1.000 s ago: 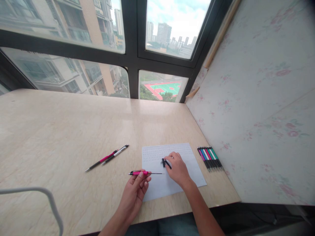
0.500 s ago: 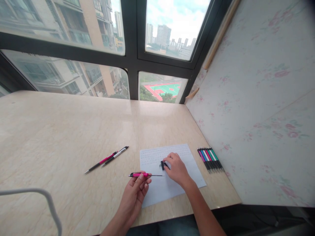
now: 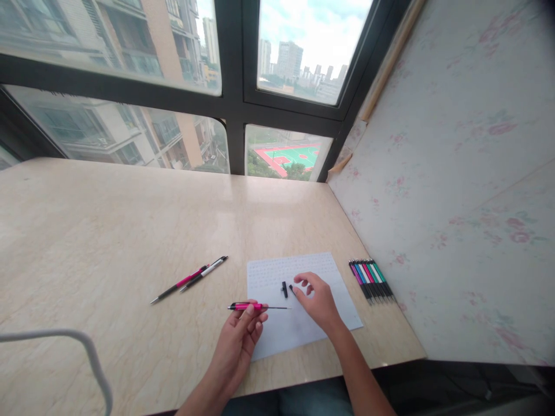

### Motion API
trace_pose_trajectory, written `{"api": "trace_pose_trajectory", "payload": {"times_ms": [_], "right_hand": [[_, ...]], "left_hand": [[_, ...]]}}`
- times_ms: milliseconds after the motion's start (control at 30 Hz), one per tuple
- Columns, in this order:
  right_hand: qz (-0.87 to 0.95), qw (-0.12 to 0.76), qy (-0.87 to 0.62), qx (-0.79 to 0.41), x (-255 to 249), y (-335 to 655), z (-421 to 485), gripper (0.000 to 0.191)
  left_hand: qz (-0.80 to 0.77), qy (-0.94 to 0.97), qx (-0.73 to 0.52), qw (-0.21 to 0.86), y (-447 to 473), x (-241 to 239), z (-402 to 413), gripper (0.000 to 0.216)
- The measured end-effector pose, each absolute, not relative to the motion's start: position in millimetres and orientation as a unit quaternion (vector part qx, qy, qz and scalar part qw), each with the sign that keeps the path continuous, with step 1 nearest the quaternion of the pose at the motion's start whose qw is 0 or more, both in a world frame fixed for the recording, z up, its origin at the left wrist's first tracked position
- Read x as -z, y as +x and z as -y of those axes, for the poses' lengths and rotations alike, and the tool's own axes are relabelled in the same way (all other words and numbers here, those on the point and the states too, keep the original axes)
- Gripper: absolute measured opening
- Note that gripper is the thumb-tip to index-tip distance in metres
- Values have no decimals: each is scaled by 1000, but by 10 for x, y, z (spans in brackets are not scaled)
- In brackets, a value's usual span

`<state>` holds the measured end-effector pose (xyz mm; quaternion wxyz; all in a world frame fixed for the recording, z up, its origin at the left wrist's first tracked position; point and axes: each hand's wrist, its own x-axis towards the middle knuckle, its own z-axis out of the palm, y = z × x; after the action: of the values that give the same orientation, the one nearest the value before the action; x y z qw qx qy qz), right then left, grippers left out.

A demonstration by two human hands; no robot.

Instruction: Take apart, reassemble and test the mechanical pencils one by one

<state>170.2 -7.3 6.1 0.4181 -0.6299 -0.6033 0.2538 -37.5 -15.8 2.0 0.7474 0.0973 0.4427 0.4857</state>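
My left hand [image 3: 243, 335] pinches the pink barrel of a pen [image 3: 249, 307], with its thin refill sticking out bare to the right over the paper [image 3: 277, 344]. My right hand [image 3: 318, 297] hovers over the sheet with thumb and fingers apart. Close to its thumb lies a small black piece [image 3: 292, 290], partly hidden by the thumb tip; whether they touch I cannot tell. Left of that, a short black tube-like part [image 3: 284, 289] rests on the sheet, with a tiny part beside it. Rows of handwriting cover the paper's upper half.
A pink-and-black pen [image 3: 180, 284] and a white-and-black pen [image 3: 204, 274] lie side by side on the marble-look surface [image 3: 130, 219]. Several coloured pens [image 3: 372, 281] are lined up near the wallpapered wall [image 3: 455, 231]. A grey cable [image 3: 87, 346] curves at lower left.
My right hand's fingers have spread and drawn slightly right from the black pieces, leaving them on the paper. The left hand holds the pink pen almost unmoved.
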Motion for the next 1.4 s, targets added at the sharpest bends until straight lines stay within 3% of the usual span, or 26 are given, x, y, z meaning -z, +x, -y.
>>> {"api": "trace_pose_trajectory", "payload": {"times_ms": [100,200,633,1400], "right_hand": [[517,478,-590,-396,-77,1677,265,16],[490,492,-558,-454,-130,1646,455,15],[514,497,-617,-329,-301,1589,608,12],[564,467,-611,-300,-269,1433,585,12]], "left_hand": [[-441,99,-486,748,-381,-17,164,9],[-437,103,-486,750,-384,-15,171,9],[-451,107,-492,737,-358,-80,180,10],[-445,109,-485,745,-322,-122,234,13]]}}
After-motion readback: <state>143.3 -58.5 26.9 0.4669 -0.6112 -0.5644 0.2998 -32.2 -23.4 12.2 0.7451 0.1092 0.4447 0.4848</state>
